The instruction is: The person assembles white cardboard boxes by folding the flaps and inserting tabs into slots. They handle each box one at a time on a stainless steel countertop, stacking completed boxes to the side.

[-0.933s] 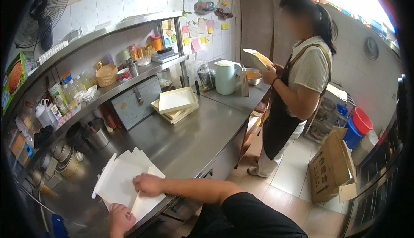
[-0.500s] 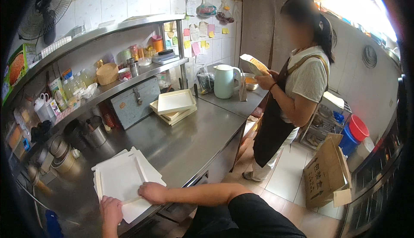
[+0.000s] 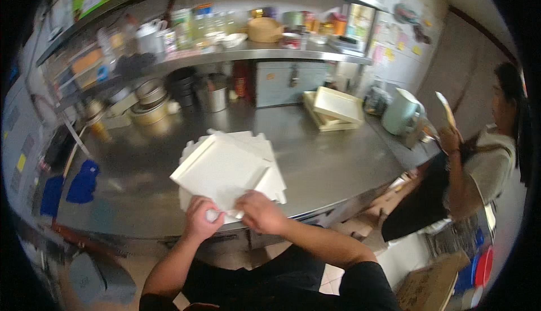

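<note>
A white cardboard tray [image 3: 222, 161], with raised walls on its left and right sides, lies partly folded on a stack of flat white cardboard blanks [image 3: 276, 181]. At the near edge of the tray, my left hand [image 3: 203, 218] is closed with its thumb and fingers on the card at the corner. My right hand [image 3: 259, 212] pinches the same edge just to the right, its fingers curled and somewhat blurred. Between the two hands the near flap is bent and partly hidden. Finished-looking cardboard trays [image 3: 338, 106] are stacked farther back on the right.
The steel worktop [image 3: 315, 164] carries a grey metal box [image 3: 287, 82], metal pots [image 3: 149, 99] and a pale green jug [image 3: 401, 111]. Above runs a loaded shelf [image 3: 214, 56]. A person [image 3: 479, 159] in an apron stands at right holding a packet [image 3: 445, 108].
My view has swung left. The tray now sits turned on the blanks, and both hands have come closer together at its near edge. The person still holds the packet, now raised more upright.
</note>
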The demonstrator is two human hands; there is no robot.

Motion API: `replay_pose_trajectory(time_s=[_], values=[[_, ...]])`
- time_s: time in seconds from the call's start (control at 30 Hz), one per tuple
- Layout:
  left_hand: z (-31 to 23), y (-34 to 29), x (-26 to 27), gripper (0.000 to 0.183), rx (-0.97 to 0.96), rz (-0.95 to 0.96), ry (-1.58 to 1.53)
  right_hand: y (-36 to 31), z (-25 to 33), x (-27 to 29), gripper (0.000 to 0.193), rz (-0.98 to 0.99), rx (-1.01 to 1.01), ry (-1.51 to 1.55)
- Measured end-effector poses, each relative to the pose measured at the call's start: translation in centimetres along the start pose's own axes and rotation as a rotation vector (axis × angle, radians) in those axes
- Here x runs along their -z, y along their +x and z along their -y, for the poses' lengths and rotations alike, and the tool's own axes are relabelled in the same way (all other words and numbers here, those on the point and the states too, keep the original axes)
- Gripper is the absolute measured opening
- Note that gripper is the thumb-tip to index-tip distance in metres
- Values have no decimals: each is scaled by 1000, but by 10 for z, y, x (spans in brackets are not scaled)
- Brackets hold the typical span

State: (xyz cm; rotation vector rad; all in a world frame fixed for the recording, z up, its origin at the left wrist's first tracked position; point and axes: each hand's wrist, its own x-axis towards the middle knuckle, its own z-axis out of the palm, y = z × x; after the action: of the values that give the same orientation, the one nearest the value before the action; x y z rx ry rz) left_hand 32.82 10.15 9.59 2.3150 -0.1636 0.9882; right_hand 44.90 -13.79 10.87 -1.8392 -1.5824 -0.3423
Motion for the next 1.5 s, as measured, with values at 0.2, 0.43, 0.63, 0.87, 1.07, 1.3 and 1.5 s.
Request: replay_pose_trajectory(time_s=[0.2, 0.43, 0.63, 0.87, 1.07, 1.3, 1.5], values=[[-6, -2, 3, 37, 13, 42, -31, 27, 5, 13, 29, 6, 148, -34], [-17, 8, 10, 56, 5, 247, -162, 64, -19, -8, 11, 291, -17, 60], [-16, 8, -4, 25, -40, 242, 60, 80, -32, -27, 13, 256, -102, 34], [-6, 36, 30, 16, 32, 571, 57, 65, -24, -6, 21, 350, -66, 252], [8, 88, 53, 12, -56, 939, 274, 72, -25, -12, 23, 405, -2, 213], [31, 77, 39, 23, -3, 960, 55, 72, -16, -11, 26, 418, -81, 235], [36, 72, 37, 25, -32, 942, -12, 61, -25, -15, 25, 304, 13, 280]])
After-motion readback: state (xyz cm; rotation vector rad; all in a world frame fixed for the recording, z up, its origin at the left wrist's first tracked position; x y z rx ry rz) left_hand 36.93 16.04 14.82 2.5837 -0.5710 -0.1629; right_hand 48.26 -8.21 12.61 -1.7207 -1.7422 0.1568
